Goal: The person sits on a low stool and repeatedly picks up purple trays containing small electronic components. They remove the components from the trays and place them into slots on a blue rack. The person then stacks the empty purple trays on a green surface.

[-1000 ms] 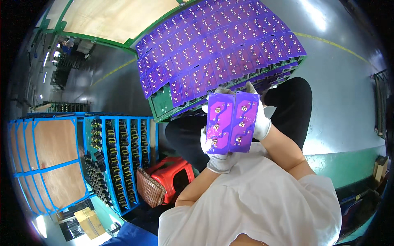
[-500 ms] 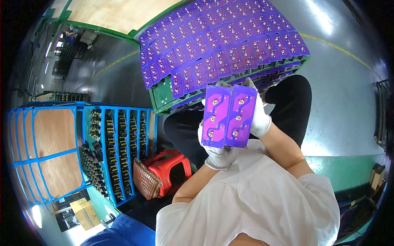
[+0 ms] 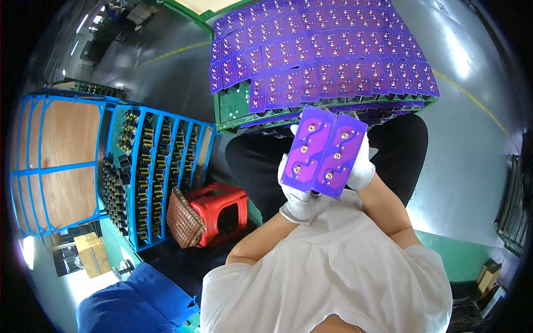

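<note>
Two purple circuit boards, the left board (image 3: 302, 147) and the right board (image 3: 340, 155), are held up side by side in front of my lap, their long edges nearly meeting. Each carries a row of brass-coloured round terminals on its face. My left hand (image 3: 302, 204), in a white glove, grips the left board from behind and below. From the right side, my right hand (image 3: 363, 166), also gloved in white, is closed round the right board. Most of the fingers are hidden behind the boards.
Beyond my knees, a green rack (image 3: 233, 105) bears rows of similar purple boards (image 3: 327, 77). To the left stand a blue-framed shelf rack (image 3: 157, 183) of dark components and a red stool (image 3: 226, 208) with a woven brown pad (image 3: 186, 219). Blue cloth (image 3: 136, 302) lies lower left.
The whole view has shifted, with the racks and stool now placed differently in it. Both boards lean further right at the top. My grip on them looks the same.
</note>
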`<state>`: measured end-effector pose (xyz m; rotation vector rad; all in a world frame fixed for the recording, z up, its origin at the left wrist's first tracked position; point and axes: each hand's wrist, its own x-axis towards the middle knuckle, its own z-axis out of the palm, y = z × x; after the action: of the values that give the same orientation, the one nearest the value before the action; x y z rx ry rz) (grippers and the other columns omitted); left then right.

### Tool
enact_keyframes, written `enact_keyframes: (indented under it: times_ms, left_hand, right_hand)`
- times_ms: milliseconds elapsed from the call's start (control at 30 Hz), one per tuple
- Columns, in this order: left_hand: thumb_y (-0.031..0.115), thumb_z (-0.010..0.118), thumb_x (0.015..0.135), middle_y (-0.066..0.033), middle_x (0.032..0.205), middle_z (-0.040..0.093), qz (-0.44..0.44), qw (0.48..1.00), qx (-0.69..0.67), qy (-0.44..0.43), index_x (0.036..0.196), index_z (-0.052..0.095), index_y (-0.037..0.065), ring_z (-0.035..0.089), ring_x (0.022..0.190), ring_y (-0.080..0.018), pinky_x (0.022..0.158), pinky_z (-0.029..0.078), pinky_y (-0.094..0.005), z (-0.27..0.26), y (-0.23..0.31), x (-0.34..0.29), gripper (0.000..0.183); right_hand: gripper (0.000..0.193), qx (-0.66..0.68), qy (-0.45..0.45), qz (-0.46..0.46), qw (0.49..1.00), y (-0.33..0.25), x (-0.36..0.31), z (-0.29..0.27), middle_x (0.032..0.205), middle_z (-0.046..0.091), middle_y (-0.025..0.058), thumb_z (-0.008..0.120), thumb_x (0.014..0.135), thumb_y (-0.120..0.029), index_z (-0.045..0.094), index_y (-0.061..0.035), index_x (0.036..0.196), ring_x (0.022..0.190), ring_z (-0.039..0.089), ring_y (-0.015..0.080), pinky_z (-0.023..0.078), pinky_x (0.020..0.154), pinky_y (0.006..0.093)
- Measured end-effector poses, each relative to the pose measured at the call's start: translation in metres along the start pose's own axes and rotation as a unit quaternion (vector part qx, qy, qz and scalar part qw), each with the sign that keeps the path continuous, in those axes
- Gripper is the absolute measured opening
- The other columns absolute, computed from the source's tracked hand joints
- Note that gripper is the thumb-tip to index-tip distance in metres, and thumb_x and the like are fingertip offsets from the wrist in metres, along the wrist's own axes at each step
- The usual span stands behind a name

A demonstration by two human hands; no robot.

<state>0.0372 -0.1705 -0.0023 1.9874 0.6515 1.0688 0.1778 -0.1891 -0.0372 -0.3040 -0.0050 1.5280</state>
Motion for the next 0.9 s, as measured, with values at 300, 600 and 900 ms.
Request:
enact_keyframes:
  times_ms: [300,600,900]
  left_hand:
    - [0.010,0.071,0.078,-0.0040,0.095,0.066,-0.255,0.881,-0.382,0.117,0.104,0.059,0.003,0.064,0.083,-0.0118,0.070,0.053,-0.0274,0.006,-0.017,-0.008,0.029]
    - [0.011,0.064,0.086,-0.0099,0.112,0.062,-0.111,0.973,-0.192,0.069,0.118,0.055,0.002,0.062,0.099,-0.0182,0.083,0.052,-0.0349,-0.005,-0.039,-0.012,0.035]
    - [0.044,0.051,0.090,-0.0050,0.106,0.063,-0.370,0.687,-0.564,0.269,0.114,0.058,0.014,0.061,0.088,-0.0206,0.068,0.051,-0.0301,-0.060,-0.116,0.011,0.039]
  right_hand:
    - [0.064,-0.036,0.014,-0.029,0.999,0.015,-0.006,0.015,0.131,0.051,0.0188,0.023,0.096,-0.051,0.039,-0.0047,0.137,0.118,0.053,0.0308,0.046,0.097,0.0458]
    - [0.060,0.149,-0.027,-0.001,0.988,0.028,0.004,-0.025,0.128,0.053,0.0104,0.035,0.091,-0.058,0.048,-0.0143,0.131,0.117,0.051,0.0276,0.042,0.100,0.0448]
    - [0.051,-0.051,0.065,-0.001,0.997,0.049,0.022,-0.024,0.145,0.033,0.0153,0.039,0.099,-0.033,0.030,-0.0063,0.142,0.135,0.031,0.0341,0.028,0.110,0.0486]
